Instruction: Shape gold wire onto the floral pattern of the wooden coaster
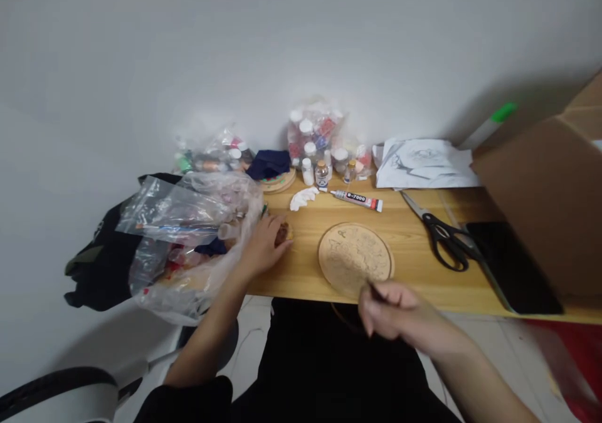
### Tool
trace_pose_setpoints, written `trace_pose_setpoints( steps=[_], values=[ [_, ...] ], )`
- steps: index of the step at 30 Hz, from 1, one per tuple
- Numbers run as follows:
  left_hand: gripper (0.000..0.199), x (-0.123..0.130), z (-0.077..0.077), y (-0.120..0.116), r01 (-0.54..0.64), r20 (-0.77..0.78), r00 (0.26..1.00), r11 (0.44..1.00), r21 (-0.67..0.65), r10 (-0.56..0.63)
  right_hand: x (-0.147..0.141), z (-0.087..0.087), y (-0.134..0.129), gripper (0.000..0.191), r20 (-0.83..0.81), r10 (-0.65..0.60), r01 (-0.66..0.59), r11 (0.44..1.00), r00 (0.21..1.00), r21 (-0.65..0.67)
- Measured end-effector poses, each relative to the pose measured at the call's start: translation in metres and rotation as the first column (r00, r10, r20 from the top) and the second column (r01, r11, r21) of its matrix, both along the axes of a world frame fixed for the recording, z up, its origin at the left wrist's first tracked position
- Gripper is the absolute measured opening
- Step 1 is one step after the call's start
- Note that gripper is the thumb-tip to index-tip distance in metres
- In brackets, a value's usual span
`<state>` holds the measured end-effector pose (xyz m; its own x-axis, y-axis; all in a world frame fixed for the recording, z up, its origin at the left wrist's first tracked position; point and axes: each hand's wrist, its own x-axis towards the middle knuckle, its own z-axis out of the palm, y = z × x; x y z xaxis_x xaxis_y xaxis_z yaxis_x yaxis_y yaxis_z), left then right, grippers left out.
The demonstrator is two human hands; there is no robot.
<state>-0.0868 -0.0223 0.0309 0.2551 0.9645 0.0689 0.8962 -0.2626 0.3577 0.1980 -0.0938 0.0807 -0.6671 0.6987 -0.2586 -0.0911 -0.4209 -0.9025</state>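
On the wooden table lies a round wooden disc [352, 257] with a line drawing on its face and a raised rim. Just in front of its near edge is my right hand [395, 315], blurred, its fingers closed on a thin dark tool [375, 290] whose kind I cannot make out. At the left, my left hand [266, 244] curls its thumb and fingers around a small round container [282, 234] with brown bits in it. The hand partly hides this container, which sits beside the open plastic bag [251, 191].
Behind the disc lie a glue tube [357, 200], crumpled white tissue [303, 197] and small bottles [322, 174]. Black-handled scissors [444, 238], a phone [512, 266] and a cardboard box [540, 203] occupy the right. Drawing sheets [426, 163] rest near the wall.
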Motion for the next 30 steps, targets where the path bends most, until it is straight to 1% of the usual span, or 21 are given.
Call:
trace_pose_setpoints(
  steps=[2, 5, 8, 11, 13, 17, 19, 22, 25, 30],
  values=[
    [0.052, 0.005, -0.001, 0.004, -0.085, -0.012, 0.996, 0.995, 0.046, 0.086, 0.01, 0.005, 0.03, 0.051, 0.049, -0.16, 0.159, 0.987, 0.986, 0.035],
    [0.052, 0.013, -0.002, 0.011, -0.211, -0.029, 0.976, 0.971, 0.108, 0.216, 0.026, 0.006, 0.089, 0.045, 0.123, -0.365, 0.356, 0.93, 0.923, 0.087],
    [0.05, 0.023, -0.002, 0.019, -0.29, -0.051, 0.953, 0.946, 0.148, 0.3, 0.036, -0.001, 0.141, 0.035, 0.228, -0.497, 0.481, 0.868, 0.837, 0.125],
    [0.049, 0.029, 0.0, 0.025, -0.313, -0.08, 0.941, 0.936, 0.162, 0.329, 0.038, -0.016, 0.17, 0.034, 0.331, -0.57, 0.548, 0.82, 0.752, 0.167],
    [0.048, 0.032, 0.001, 0.028, -0.313, -0.099, 0.938, 0.936, 0.163, 0.331, 0.037, -0.028, 0.179, 0.037, 0.388, -0.603, 0.574, 0.793, 0.697, 0.202],
    [0.044, 0.037, 0.002, 0.034, -0.283, -0.121, 0.946, 0.947, 0.155, 0.302, 0.033, -0.051, 0.188, 0.039, 0.459, -0.667, 0.604, 0.738, 0.587, 0.3],
    [0.043, 0.038, 0.001, 0.037, -0.263, -0.121, 0.952, 0.952, 0.154, 0.282, 0.032, -0.06, 0.192, 0.039, 0.474, -0.698, 0.609, 0.71, 0.537, 0.354],
    [0.045, 0.039, 0.001, 0.039, -0.227, -0.112, 0.962, 0.96, 0.166, 0.247, 0.033, -0.068, 0.196, 0.039, 0.482, -0.734, 0.604, 0.674, 0.479, 0.425],
    [0.045, 0.04, 0.003, 0.039, -0.179, -0.098, 0.975, 0.965, 0.193, 0.201, 0.032, -0.071, 0.197, 0.039, 0.461, -0.761, 0.593, 0.647, 0.457, 0.48],
    [0.046, 0.049, 0.008, 0.037, -0.085, -0.075, 0.992, 0.966, 0.243, 0.106, 0.033, -0.069, 0.192, 0.036, 0.375, -0.803, 0.591, 0.595, 0.462, 0.545]
  ],
)
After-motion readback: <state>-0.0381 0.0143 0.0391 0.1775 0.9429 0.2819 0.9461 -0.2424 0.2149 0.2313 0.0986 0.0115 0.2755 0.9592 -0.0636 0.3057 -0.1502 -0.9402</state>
